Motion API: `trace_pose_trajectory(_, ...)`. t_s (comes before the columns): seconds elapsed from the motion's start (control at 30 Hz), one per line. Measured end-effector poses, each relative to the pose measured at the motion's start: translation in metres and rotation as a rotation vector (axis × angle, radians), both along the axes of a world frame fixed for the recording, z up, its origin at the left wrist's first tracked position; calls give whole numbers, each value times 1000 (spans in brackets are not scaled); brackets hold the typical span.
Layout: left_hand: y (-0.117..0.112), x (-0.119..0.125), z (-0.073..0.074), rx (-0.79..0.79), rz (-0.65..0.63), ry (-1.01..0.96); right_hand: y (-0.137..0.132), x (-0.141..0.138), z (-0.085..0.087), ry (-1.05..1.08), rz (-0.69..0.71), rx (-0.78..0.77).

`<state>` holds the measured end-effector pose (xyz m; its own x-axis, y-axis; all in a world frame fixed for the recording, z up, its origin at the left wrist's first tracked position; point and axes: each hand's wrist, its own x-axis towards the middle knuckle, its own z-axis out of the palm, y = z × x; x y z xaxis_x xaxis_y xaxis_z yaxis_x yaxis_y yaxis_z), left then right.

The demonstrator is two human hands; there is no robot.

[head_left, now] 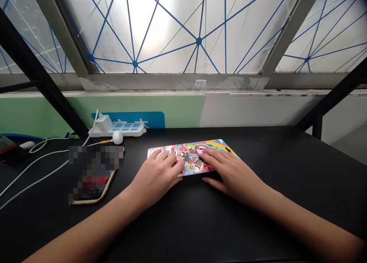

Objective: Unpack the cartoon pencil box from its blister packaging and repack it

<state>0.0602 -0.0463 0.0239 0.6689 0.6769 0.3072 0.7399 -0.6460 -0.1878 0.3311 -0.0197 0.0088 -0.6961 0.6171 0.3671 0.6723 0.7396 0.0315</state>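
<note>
Card (191, 156), flat, bright cartoon print, lies on black table (258, 202) at centre, a little toward the far edge, long side running left-right and slightly skewed. Left hand (156, 177) palm down, fingers spread over card's left half, fingertips touching the print; thumb tucked toward the near edge. Right hand (229, 171) palm down too, fingers flat on card's right half, thumb out on the table just beside the near edge. Neither hand clenched or closed round anything: both rest open, pressing on the card, not lifting it. Both forearms bare, coming in from the bottom corners.

Phone (94, 179) left of the left hand, near but apart, screen blurred out, pale case edge showing. Power strip (120, 128) against the back wall behind the phone, white charger (103, 122) plugged in at its left end. White ball (117, 137) just in front of the strip. White cables (34, 171) run across the left of the table. Window (183, 30) above with blue line pattern.
</note>
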Motion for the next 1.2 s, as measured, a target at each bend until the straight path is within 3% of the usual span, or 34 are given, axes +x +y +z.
trace_pose_trajectory(0.27, 14, -9, -10, -123, 169, -141, 1, -7, -11, -71, 89, -52)
trace_pose_trajectory(0.4, 20, -12, -16, -227, 232, -165, 5, -2, -4, -49, 81, -138)
trace_pose_trajectory(0.6, 22, -12, -14, -316, 270, -151, 13, 39, 22, -127, -55, -345)
trace_pose_trajectory(0.7, 22, -12, -12, -341, 277, -150, 22, 67, 29, -136, -169, -383)
trace_pose_trajectory(0.8, 22, -12, -11, -328, 265, -142, 30, 76, 30, -127, -252, -365)
trace_pose_trajectory(0.97, 17, -12, -9, -237, 231, -102, 22, 28, 14, -16, -195, -52)
trace_pose_trajectory(1.07, 13, -9, -8, -145, 192, -93, 10, -11, -1, -78, -38, -53)
trace_pose_trajectory(1.2, 13, -5, -12, -69, 167, -99, 6, -42, -11, -114, -5, -23)
